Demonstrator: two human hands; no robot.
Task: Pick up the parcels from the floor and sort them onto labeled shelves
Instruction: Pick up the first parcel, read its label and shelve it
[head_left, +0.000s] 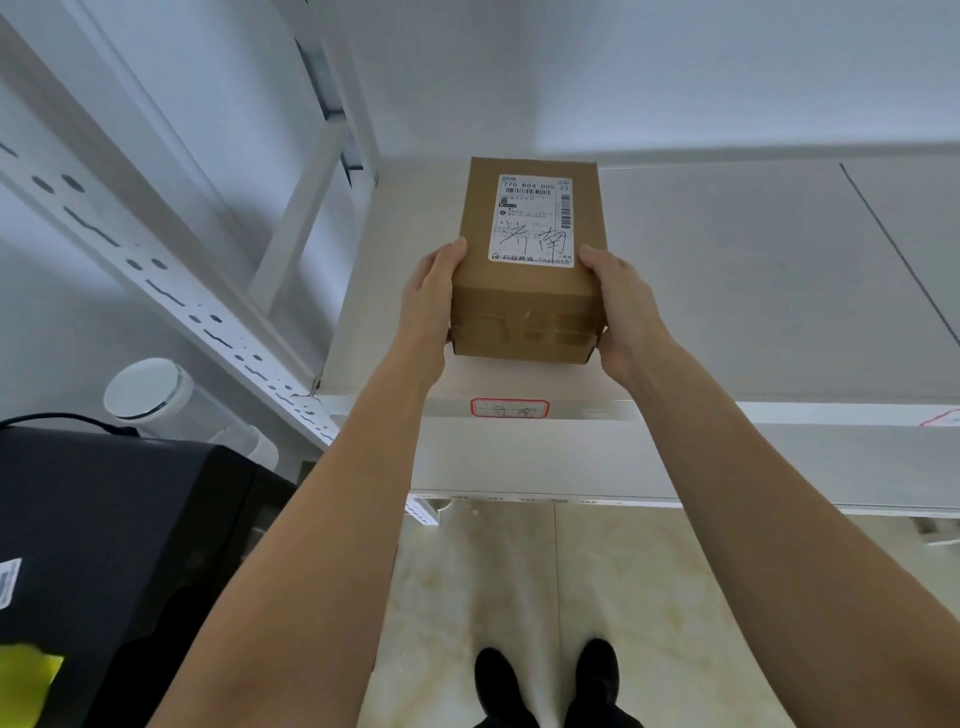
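Brown cardboard fills the grip of both hands: the left hand (427, 301) and the right hand (626, 312) clasp the near end of a parcel (527, 291), one on each side, thumbs lying along its top edges and fingers curled out of sight beneath it. The parcel is a small oblong box, its far end over the white shelf (727, 291) and its near end, sealed with clear tape, projecting past the shelf's front edge. Whether it rests on the board or is held just above it cannot be told. A white shipping label (535, 221) on top carries a barcode, printed numbers and two large handwritten characters. On the shelf's front lip, directly below the parcel, sits a red-bordered tag (510, 408) with handwritten characters. Both bare forearms reach up from the bottom of the view. White perforated uprights (171, 291) rise at left. Lower left stands a black machine (130, 545) with a white cylinder (148, 389) behind it. Below, black shoes (548, 680) stand on pale marbled floor tiles (649, 597).
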